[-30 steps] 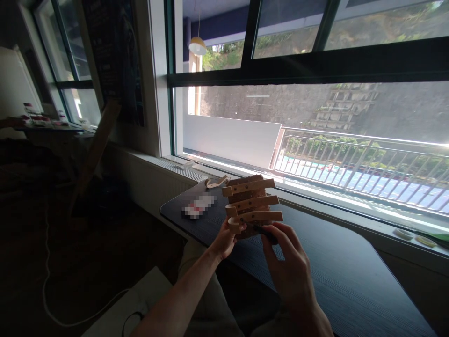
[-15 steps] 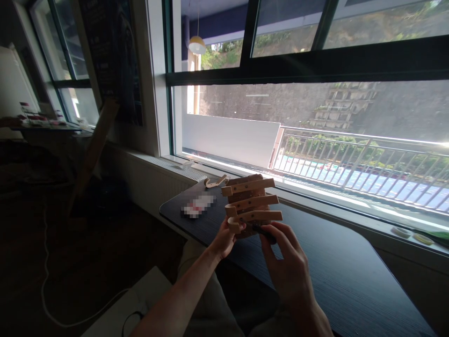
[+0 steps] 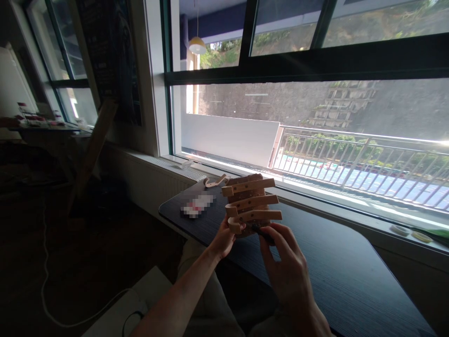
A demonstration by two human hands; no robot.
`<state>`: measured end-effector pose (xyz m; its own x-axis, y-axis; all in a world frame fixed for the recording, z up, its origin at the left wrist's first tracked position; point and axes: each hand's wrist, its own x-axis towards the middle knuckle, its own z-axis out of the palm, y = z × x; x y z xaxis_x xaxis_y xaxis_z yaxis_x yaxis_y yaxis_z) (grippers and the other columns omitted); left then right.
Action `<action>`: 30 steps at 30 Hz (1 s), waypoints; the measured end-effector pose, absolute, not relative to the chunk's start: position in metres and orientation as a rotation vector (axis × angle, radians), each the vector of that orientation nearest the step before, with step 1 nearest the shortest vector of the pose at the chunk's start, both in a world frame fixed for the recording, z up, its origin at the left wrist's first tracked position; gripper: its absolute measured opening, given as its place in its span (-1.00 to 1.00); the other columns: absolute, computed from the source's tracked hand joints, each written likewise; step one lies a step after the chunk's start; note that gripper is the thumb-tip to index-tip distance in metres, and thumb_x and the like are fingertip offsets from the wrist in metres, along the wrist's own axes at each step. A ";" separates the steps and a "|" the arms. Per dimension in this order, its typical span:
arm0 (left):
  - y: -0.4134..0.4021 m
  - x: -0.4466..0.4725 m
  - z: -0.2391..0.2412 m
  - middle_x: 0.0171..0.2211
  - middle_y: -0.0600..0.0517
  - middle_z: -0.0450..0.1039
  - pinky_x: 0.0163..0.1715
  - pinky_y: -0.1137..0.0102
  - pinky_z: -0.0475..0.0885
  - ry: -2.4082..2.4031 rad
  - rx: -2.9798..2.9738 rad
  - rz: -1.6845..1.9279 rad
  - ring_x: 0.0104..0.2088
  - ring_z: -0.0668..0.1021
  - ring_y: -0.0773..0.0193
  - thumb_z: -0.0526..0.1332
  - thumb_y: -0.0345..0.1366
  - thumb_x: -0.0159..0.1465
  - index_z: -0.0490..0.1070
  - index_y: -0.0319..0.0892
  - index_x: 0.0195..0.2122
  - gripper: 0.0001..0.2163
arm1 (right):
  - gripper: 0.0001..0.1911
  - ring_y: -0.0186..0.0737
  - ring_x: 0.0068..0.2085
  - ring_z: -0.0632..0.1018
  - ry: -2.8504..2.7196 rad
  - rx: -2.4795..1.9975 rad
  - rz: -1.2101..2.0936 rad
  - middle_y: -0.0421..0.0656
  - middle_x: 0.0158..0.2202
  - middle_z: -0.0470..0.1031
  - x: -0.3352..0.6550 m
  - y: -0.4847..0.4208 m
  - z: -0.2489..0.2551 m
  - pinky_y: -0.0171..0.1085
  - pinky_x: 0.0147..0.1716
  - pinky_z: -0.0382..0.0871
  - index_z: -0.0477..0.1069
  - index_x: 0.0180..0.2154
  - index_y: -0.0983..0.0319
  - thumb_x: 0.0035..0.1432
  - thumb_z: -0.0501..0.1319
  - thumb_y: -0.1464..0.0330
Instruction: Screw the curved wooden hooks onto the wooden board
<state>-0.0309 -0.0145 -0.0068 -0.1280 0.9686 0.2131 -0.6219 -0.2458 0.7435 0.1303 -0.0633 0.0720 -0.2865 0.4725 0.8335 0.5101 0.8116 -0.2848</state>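
Note:
My left hand (image 3: 223, 241) is closed on the lower left edge of a brown wooden hook rack (image 3: 249, 195), which is held up over the dark table. Several pale wooden hooks (image 3: 261, 215) lie across the rack, with dark screw-like dots in them and curled left ends. My right hand (image 3: 290, 262) pinches a small dark-handled tool (image 3: 264, 234) between thumb and fingers. The tool points left, its far end at the rack's lower part; its tip is too small to make out. A loose pale wooden hook (image 3: 216, 181) rests on the table behind the rack.
The dark table (image 3: 322, 262) has a rounded corner and runs along the window sill. A blurred-out flat item (image 3: 198, 207) lies on its left. A white cable (image 3: 45, 281) trails over the floor, and a wooden plank (image 3: 93, 150) leans at the left wall.
The dark tool and the fingers of my right hand have shifted very slightly; the tool's handle shows less below the fingers. My left hand and the rack stay in place.

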 end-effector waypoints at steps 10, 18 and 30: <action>-0.013 -0.030 -0.008 -0.12 -0.04 0.47 -0.20 0.31 0.38 0.586 0.821 1.693 -0.13 0.50 0.15 0.33 -0.41 0.02 0.31 -0.10 -0.04 -0.55 | -0.79 -0.27 -0.15 0.46 -1.943 -0.737 -0.060 -0.09 -0.14 0.37 0.131 -0.063 0.070 -0.30 -0.20 0.42 0.38 -0.16 0.23 0.15 0.09 0.43; -0.012 -0.026 -0.006 -0.21 0.04 0.48 -0.22 0.37 0.34 0.627 0.877 1.744 -0.23 0.51 0.28 0.34 -0.43 -0.01 0.33 -0.08 -0.08 -0.56 | -0.77 -0.25 -0.14 0.46 -2.074 -0.674 -0.164 -0.07 -0.14 0.40 0.134 -0.070 0.072 -0.30 -0.20 0.41 0.41 -0.18 0.22 0.17 0.05 0.46; -0.012 -0.024 -0.002 -0.21 0.03 0.47 -0.18 0.36 0.34 0.613 0.859 1.803 -0.19 0.51 0.25 0.35 -0.41 -0.03 0.35 -0.11 -0.13 -0.59 | -0.75 -0.27 -0.14 0.51 -1.960 -0.871 -0.146 -0.12 -0.11 0.47 0.133 -0.065 0.054 -0.31 -0.20 0.42 0.37 -0.10 0.20 0.20 0.03 0.36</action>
